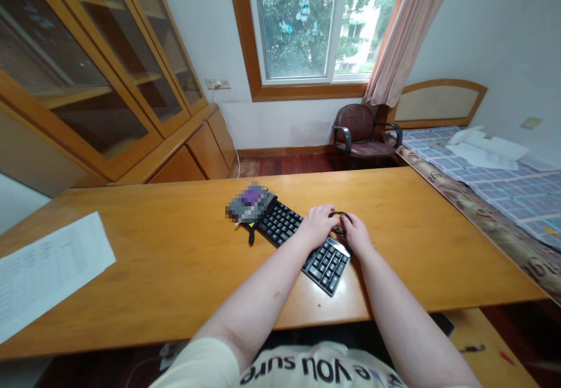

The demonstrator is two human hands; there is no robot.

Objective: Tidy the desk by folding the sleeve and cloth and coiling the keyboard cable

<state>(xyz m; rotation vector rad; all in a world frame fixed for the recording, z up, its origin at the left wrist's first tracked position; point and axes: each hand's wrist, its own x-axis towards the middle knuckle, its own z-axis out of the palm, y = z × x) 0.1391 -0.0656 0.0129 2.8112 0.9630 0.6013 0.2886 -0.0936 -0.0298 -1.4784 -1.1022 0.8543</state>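
Note:
A black keyboard (326, 266) lies at a slant on the wooden desk, its number pad toward me. Above its upper right part, my left hand (318, 225) is closed on one side of a looped black cable (340, 214). My right hand (357, 235) pinches the other side of the loop, just off the keyboard's right edge. Part of the cable is hidden behind my fingers. At the keyboard's far left end rests a pixelated dark item (252, 203) with a purple patch. A small black object (251, 235) pokes out below it.
Printed papers (56, 265) lie on the left of the wooden desk (175, 259). Beyond the desk stand a glass-door cabinet (127, 66) on the left, a brown armchair (362, 134) near the window, and a bed (495, 183) on the right.

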